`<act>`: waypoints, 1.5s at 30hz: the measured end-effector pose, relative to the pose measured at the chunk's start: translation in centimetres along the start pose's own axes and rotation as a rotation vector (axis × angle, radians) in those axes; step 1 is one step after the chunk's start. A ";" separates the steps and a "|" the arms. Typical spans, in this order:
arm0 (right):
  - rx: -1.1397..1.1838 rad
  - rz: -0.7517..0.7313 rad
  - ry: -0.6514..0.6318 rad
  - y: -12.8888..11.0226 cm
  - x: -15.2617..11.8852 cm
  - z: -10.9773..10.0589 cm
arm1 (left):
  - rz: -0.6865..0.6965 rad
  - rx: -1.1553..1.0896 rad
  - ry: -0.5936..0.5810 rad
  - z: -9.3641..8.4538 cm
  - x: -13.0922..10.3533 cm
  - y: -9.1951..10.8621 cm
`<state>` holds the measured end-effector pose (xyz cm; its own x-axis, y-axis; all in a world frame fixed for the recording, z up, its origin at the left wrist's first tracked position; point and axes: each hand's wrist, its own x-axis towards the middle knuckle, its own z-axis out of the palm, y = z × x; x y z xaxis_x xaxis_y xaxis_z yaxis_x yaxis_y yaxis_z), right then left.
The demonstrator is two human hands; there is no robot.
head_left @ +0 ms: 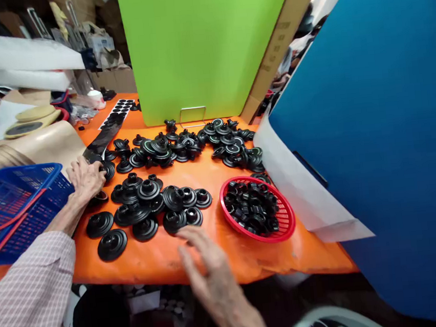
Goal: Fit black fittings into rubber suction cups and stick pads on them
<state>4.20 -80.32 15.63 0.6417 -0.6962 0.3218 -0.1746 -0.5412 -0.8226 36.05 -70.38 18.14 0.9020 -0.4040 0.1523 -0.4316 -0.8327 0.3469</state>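
Observation:
My left hand (pixel 86 178) is at the left of the orange table, its fingers curled down beside a black ridged disc (pixel 108 170) and the near end of a dark strip (pixel 107 135). What the fingers hold is hidden. My right hand (pixel 210 267) hovers over the table's front edge, thumb and forefinger apart, with nothing seen in it. Just beyond it lie several black round bases with raised collars (pixel 174 220), some stacked. A red basket (pixel 291 223) full of small black ring-like parts (pixel 251 209) stands to its right.
More black discs (pixel 158 148) are heaped at the back, before a green board (pixel 206 46). A blue basket (pixel 15 178) stands at left. A large blue panel (pixel 391 116) with white sheeting (pixel 301 191) bounds the right. A pale tub (pixel 333 317) sits below the table.

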 end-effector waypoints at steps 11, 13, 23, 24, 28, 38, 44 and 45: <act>-0.740 -0.223 0.054 10.3 11.5 -5.0 | -0.467 -1.528 -0.498 -3.8 -13.6 5.6; -0.741 -0.219 0.076 10.1 11.7 -4.9 | -0.672 -1.611 -0.551 -2.6 -17.0 5.6; -0.155 -0.253 -0.123 3.7 1.3 -2.5 | -0.762 -1.782 -0.630 0.8 -22.3 6.1; -0.147 -0.249 -0.150 4.2 -0.1 -1.5 | -0.736 -1.784 -0.635 0.8 -22.5 5.9; -0.261 -0.195 -0.170 6.7 -3.0 0.2 | -0.700 -1.808 -0.658 0.7 -23.5 5.4; -0.098 -0.116 -0.195 3.8 -3.2 -0.8 | -0.554 -1.754 -0.616 1.8 -25.0 6.3; 0.075 -0.062 -0.160 0.5 -5.4 -0.4 | -0.480 -1.661 -0.528 2.3 -25.7 7.2; 0.072 -0.064 -0.149 0.4 -5.6 -0.2 | -0.473 -1.649 -0.517 2.3 -25.8 7.3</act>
<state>0.39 -76.76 13.62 0.7543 -0.5809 0.3060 -0.0795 -0.5435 -0.8356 9.61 -66.90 14.58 0.6974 -0.6026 -0.3879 0.5858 0.1676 0.7930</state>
